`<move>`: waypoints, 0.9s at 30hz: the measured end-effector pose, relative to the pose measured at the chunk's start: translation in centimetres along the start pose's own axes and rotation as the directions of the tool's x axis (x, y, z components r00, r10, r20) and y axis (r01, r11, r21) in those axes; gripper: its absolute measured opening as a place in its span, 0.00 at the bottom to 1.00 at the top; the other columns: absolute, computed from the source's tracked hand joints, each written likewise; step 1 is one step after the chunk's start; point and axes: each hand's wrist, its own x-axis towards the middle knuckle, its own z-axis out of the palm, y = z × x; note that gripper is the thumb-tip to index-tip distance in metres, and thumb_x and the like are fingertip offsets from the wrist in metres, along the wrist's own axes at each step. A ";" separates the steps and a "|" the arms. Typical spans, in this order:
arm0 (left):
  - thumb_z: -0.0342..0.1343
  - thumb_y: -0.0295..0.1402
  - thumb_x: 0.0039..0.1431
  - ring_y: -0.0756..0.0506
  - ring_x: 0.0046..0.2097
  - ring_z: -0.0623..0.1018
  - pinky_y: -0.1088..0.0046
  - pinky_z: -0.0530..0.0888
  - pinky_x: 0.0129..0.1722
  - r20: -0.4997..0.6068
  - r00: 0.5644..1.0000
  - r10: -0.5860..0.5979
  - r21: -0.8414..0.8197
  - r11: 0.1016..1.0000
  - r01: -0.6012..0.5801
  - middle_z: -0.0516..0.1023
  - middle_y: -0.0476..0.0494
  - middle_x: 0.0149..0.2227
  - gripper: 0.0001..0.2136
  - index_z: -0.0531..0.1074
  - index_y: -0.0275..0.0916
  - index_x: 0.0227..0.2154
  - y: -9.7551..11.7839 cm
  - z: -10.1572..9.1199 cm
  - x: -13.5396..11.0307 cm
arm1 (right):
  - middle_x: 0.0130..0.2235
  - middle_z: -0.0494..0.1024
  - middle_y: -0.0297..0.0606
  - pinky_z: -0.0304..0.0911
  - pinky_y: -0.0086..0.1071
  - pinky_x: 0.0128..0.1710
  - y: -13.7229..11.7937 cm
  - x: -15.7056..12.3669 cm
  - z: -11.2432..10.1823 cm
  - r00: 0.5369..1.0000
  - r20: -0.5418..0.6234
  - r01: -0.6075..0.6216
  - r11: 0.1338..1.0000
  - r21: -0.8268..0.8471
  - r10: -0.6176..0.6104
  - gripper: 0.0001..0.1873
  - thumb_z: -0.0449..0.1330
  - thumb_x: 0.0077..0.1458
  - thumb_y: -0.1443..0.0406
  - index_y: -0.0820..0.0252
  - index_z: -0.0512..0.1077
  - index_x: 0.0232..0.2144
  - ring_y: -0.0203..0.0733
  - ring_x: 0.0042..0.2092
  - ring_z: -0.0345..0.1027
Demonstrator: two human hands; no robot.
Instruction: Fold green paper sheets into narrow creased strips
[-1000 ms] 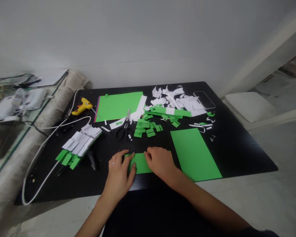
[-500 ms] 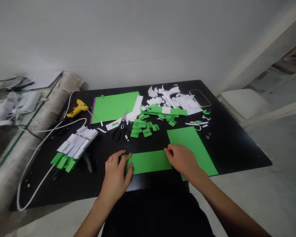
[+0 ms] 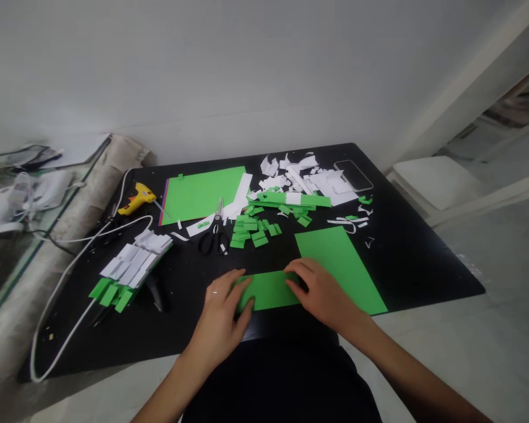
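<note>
Black wooden tabletop (image 3: pixel 423 264), near side, centre: a green rectangular paper strip (image 3: pixel 271 291) lies flat between your left hand (image 3: pixel 220 299) and right hand (image 3: pixel 321 294). Within the last half second you have brought them closer together, seemingly steadying both ends. Left fingers spread over the left end; right fingers curl at the right, pinch undeterminable.

Dim, flat light (blurry edges)

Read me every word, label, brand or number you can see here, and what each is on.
No text can be read.
Yellow glue gun: any marking is too small and blurred to make out.
Narrow green strip and larger green sheet: no writing shows.
</note>
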 end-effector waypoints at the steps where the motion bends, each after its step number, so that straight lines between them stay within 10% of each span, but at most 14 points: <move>1: 0.55 0.32 0.69 0.34 0.66 0.70 0.49 0.70 0.63 0.040 0.999 0.034 -0.014 0.999 -0.033 0.71 0.36 0.65 0.19 0.69 0.42 0.62 0.3 0.2 0.2 | 0.46 0.80 0.44 0.72 0.45 0.49 0.1 -0.1 0.2 1.000 -0.003 0.006 1.000 -0.007 -0.006 0.09 0.60 0.64 0.73 0.60 0.74 0.45 0.50 0.49 0.74; 12: 0.56 0.36 0.70 0.34 0.69 0.69 0.44 0.70 0.65 0.110 0.991 0.075 -0.054 0.996 -0.069 0.70 0.39 0.67 0.22 0.67 0.46 0.65 0.5 1.1 0.1 | 0.41 0.83 0.43 0.74 0.49 0.47 1.4 -1.2 0.0 0.997 -0.069 0.032 0.990 -0.137 -0.042 0.10 0.57 0.66 0.74 0.61 0.77 0.44 0.52 0.46 0.75; 19: 0.60 0.40 0.68 0.34 0.64 0.74 0.46 0.74 0.61 0.086 0.994 0.062 -0.102 0.993 -0.053 0.75 0.37 0.63 0.21 0.71 0.44 0.61 -0.4 0.2 -0.1 | 0.58 0.76 0.45 0.69 0.54 0.59 0.9 -0.9 -1.2 0.984 0.174 0.051 0.998 -0.023 -0.047 0.25 0.74 0.55 0.62 0.56 0.76 0.54 0.55 0.59 0.68; 27: 0.63 0.40 0.64 0.34 0.64 0.75 0.48 0.75 0.60 0.148 0.987 0.060 -0.142 0.989 -0.039 0.76 0.37 0.62 0.20 0.73 0.47 0.58 -3.1 -2.5 -1.1 | 0.52 0.77 0.42 0.72 0.50 0.55 1.7 0.0 -1.1 0.977 0.192 0.085 0.994 0.066 -0.097 0.16 0.75 0.53 0.59 0.53 0.83 0.45 0.52 0.55 0.71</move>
